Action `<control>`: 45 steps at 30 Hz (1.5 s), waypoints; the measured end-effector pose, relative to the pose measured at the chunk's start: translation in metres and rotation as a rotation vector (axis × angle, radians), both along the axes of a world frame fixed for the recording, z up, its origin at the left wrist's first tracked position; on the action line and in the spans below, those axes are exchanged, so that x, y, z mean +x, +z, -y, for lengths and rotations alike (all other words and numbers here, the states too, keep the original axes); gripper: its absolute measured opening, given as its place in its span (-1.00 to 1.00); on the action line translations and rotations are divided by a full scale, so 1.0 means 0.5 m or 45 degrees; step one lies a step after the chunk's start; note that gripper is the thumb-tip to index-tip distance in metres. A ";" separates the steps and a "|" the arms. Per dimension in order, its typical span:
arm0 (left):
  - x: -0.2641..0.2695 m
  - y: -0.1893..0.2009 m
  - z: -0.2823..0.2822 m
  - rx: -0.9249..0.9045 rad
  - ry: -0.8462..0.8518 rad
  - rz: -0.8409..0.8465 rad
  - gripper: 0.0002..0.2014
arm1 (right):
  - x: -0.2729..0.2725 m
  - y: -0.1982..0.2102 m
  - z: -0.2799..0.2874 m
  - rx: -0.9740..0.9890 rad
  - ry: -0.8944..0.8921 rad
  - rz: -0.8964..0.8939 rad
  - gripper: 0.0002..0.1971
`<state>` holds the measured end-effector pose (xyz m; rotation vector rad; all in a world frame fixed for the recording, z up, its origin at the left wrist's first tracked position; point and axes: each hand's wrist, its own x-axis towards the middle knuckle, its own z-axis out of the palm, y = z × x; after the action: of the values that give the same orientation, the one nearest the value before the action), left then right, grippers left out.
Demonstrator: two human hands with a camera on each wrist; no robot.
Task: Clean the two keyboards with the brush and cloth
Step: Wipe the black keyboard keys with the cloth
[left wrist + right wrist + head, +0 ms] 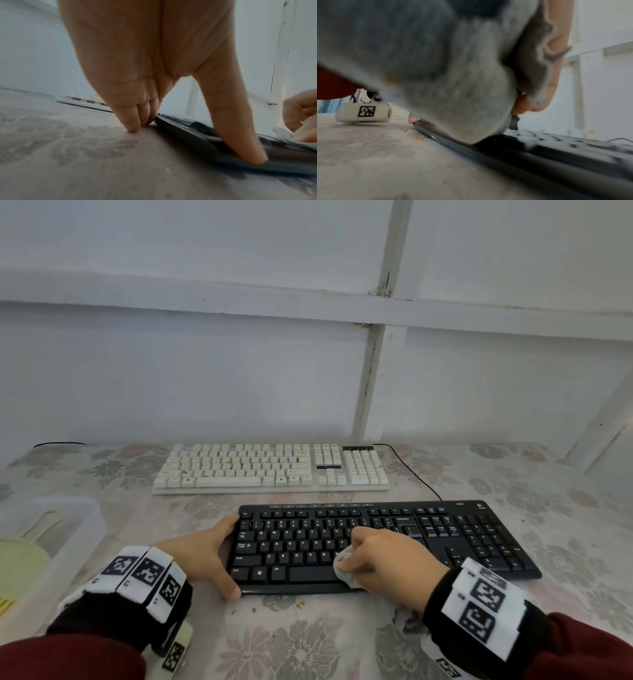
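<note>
The black keyboard [376, 542] lies nearest me on the flowered tablecloth, with the white keyboard [270, 470] behind it, orange crumbs on its keys. My right hand [387, 559] grips a bunched grey-white cloth [344, 565] and presses it on the black keys just above the space bar; the right wrist view is mostly cloth [453, 81] on the keyboard [556, 148]. My left hand [205, 553] braces the black keyboard's left end with straight fingers, thumb at the front corner [240, 135]. A pale green brush [20, 559] lies at the far left.
The brush lies in a translucent tray [85, 508] at the table's left edge. Orange crumbs [301, 605] are scattered on the cloth in front of the black keyboard. A black cable [411, 474] runs from behind the white keyboard. A white wall stands just behind the table.
</note>
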<state>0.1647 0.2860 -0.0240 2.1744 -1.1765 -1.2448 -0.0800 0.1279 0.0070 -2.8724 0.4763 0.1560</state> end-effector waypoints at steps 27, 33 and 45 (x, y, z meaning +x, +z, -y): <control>-0.005 0.010 0.001 0.018 0.021 0.073 0.26 | 0.200 0.004 -0.135 0.089 0.194 -0.005 -0.77; 0.001 0.005 -0.002 -0.010 -0.017 0.011 0.57 | 0.133 0.000 -0.097 0.045 0.206 0.016 -0.74; 0.001 0.004 -0.001 -0.011 -0.003 -0.012 0.42 | -0.032 0.018 0.023 -0.028 -0.046 -0.082 -0.77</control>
<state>0.1652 0.2866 -0.0222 2.1591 -1.1788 -1.2476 -0.0958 0.1163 0.0159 -2.8854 0.5444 0.2396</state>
